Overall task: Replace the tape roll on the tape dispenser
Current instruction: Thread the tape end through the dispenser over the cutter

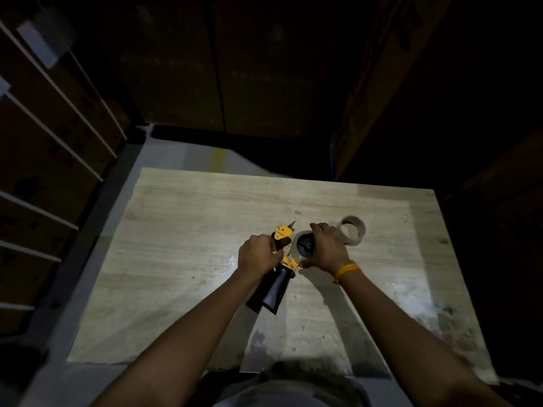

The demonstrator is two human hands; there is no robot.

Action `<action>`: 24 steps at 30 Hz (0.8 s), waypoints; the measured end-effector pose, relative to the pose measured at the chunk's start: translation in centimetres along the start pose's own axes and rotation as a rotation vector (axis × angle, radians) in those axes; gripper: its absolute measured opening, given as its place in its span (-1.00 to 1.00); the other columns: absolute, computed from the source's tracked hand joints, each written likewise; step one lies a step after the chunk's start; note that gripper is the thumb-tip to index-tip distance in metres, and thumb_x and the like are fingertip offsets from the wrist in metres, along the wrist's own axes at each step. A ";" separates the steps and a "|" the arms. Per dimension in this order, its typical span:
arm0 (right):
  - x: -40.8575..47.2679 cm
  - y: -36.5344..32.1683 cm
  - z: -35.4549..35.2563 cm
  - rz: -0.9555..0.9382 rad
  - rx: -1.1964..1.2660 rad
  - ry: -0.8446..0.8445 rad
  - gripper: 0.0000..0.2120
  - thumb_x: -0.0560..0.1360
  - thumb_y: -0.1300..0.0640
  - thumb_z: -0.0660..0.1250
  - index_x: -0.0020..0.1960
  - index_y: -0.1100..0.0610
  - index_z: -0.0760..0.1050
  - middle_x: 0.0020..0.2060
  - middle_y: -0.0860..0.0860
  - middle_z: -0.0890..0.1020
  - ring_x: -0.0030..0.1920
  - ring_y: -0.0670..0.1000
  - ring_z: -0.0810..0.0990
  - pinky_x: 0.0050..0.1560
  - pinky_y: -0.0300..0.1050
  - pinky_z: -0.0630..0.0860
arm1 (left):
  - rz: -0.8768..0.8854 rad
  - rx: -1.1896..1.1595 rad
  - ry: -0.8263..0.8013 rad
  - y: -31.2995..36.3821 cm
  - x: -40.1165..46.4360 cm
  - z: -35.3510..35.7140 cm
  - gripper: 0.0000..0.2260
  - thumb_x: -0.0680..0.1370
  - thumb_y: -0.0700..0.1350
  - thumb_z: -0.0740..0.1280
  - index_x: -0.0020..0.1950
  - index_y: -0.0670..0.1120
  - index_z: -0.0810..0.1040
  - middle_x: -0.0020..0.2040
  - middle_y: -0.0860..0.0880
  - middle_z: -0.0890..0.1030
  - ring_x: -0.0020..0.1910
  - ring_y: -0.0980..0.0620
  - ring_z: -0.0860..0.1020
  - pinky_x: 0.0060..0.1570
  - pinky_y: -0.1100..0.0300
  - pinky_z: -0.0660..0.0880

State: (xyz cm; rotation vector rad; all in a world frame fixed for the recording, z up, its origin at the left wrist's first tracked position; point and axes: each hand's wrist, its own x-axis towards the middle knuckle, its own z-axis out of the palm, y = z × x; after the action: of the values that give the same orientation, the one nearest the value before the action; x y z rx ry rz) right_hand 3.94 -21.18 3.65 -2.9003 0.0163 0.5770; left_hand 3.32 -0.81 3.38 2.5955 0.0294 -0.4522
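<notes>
A yellow tape dispenser (282,234) with a black handle (274,292) lies on the light wooden table (182,259). My left hand (258,254) grips its yellow frame. My right hand (327,248) wraps around a clear tape roll (302,237) that sits over the dispenser's black hub (305,245). An orange band circles my right wrist. A bare cardboard tape core (352,230) stands on the table just right of my right hand, apart from it.
Dark cardboard boxes with white straps stack up at the left (53,136). More dark boxes stand behind the table (235,69) and at the right. A grey floor strip with a yellow line (216,160) shows beyond the table's far edge.
</notes>
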 end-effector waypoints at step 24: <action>-5.0 -6.0 8.3 0.594 0.957 -0.379 -0.76 0.38 0.09 0.57 -0.22 0.22 0.58 -0.40 0.12 0.63 -0.46 0.04 0.61 -0.26 -0.01 0.65 | 0.020 0.169 0.026 3.5 3.5 4.2 -0.86 0.51 -0.05 0.38 -0.13 -0.09 0.69 -0.12 -0.14 0.69 -0.09 -0.20 0.67 -0.20 0.11 0.47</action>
State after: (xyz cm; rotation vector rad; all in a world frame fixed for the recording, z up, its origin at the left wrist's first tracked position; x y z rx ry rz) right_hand -3.51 -13.95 -0.89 -1.7979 0.8579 0.8814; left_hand 5.66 -6.12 0.51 2.7648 -0.0277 -0.4304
